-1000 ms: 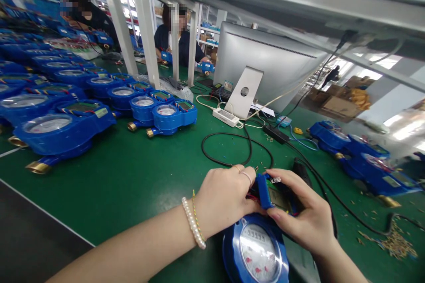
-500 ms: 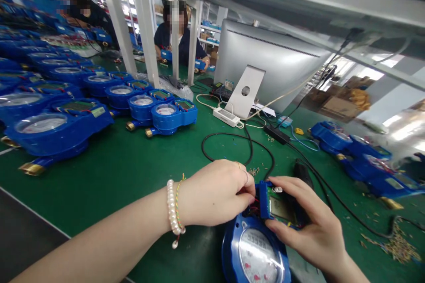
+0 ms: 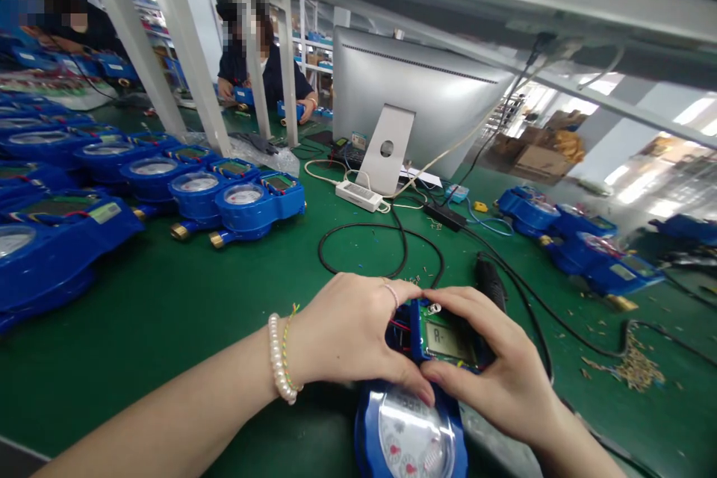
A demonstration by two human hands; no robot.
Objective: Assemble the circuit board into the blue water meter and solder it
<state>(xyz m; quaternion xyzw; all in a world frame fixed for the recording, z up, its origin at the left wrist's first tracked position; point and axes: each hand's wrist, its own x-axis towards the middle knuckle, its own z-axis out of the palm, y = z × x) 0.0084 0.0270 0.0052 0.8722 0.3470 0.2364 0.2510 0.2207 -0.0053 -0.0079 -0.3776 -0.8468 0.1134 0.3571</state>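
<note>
Both hands (image 3: 417, 351) on blue mtr (image 3: 411, 433)

Wears a bracelet of round, glossy, pearl-white beads (image 3: 276, 362) around the left wrist, and next to it, on the side towards the left hand (image 3: 347, 328), a thin cord bracelet (image 3: 285, 351) twisted in yellow and green, with short loose ends sticking out at the top. Carries a slim, pale, beaded-looking ring (image 3: 394, 294) on a finger of that same hand. Shows bare forearms (image 3: 190, 403) and a bare right hand (image 3: 496, 358).

Nearest meter (image 3: 417, 444) cut by bottom edge; dial digits (image 3: 410, 403) blurred; monitor (image 3: 442, 101) screen hidden
</note>
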